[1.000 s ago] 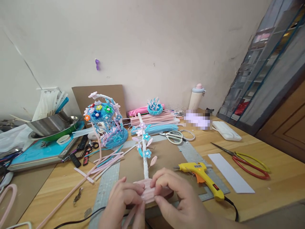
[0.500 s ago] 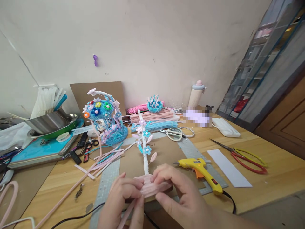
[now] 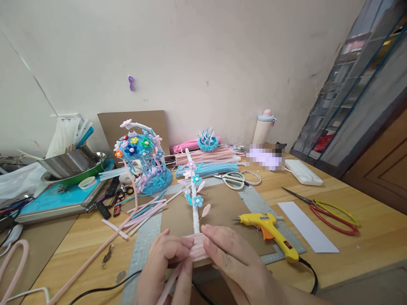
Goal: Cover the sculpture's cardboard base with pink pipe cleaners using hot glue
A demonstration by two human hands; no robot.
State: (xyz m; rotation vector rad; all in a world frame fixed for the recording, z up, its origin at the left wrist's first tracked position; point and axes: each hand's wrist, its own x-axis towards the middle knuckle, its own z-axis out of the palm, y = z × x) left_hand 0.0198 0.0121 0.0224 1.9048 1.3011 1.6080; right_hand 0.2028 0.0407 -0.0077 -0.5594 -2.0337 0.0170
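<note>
My left hand (image 3: 168,263) grips the left edge of a base wound from pink pipe cleaners (image 3: 197,250); a loose pink pipe cleaner (image 3: 170,284) runs down between its thumb and fingers. Over the right side of that base lies my right hand (image 3: 237,256), its fingers together and bent around the edge; its thumb is mostly hidden. From the back of the base rises a white wrapped stem (image 3: 195,218), leaning slightly left, bearing blue flowers (image 3: 198,201) and pink leaves (image 3: 206,210).
Right of my hands lies a yellow glue gun (image 3: 270,224), with a white strip (image 3: 308,226) and red-and-yellow scissors (image 3: 330,216) beyond. White-handled scissors (image 3: 234,180) and pipe cleaner bundles (image 3: 206,159) are behind. A flowered blue ornament (image 3: 155,180), loose strips (image 3: 149,212) and a metal bowl (image 3: 68,163) stand left.
My right hand's fingers have flattened and closed over the base's right side, and its thumb has gone out of sight underneath. My left hand keeps its grip. The view has shifted slightly.
</note>
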